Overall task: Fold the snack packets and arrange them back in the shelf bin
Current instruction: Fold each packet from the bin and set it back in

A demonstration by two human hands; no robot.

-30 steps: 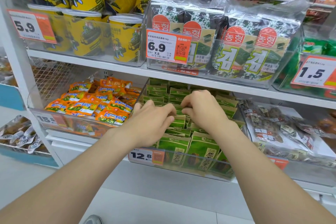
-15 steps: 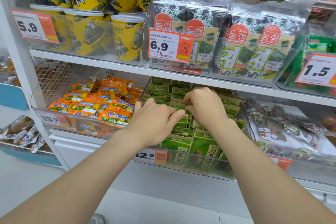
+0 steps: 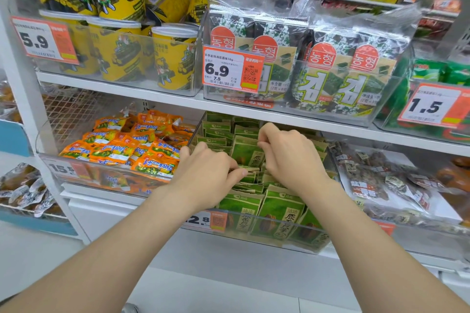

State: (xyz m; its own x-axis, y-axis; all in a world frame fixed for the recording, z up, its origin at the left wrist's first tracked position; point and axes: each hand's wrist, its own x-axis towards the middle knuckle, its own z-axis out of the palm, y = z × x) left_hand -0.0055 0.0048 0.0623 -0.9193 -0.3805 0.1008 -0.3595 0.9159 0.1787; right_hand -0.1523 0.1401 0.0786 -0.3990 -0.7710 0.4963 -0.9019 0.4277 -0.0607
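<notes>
A clear shelf bin [image 3: 277, 235] on the lower shelf holds several green snack packets [image 3: 278, 213] standing in rows. One green packet [image 3: 248, 151] stands raised above the rest in the middle of the bin. My right hand [image 3: 290, 155] pinches its upper right edge with curled fingers. My left hand [image 3: 206, 175] is in the bin at the left, and its thumb and fingers pinch the folded tops of packets just below the raised one. What lies under both palms is hidden.
An orange-packet bin [image 3: 122, 147] sits directly to the left, and a bin of clear-bagged snacks [image 3: 381, 180] to the right. The shelf board [image 3: 279, 115] hangs low over the green bin. Above it stand yellow tubs [image 3: 173, 56] and seaweed packs [image 3: 340, 68].
The right hand has lifted one green packet so that it stands clear of the rows. The left hand has shifted slightly deeper into the bin. The view has come closer.
</notes>
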